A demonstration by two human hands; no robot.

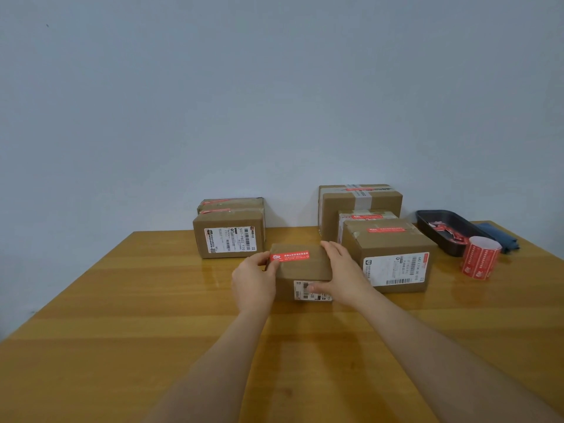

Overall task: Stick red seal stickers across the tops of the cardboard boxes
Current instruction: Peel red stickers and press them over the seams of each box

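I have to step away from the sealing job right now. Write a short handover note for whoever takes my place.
Left hand pinches the left end of the red sticker on the small box. Right hand grips that box's right side.
Done: the five boxes behind, left and right, show red seals.
Left: press this sticker flat.
Sticker roll stands right of the boxes, by the black tray.

A small brown cardboard box (302,270) was seen upright near the middle of the worktop (122,315), a red seal sticker (290,256) laid flat across its top, while five other sealed boxes (393,254) were ranged behind it beside a sticker roll (480,257).
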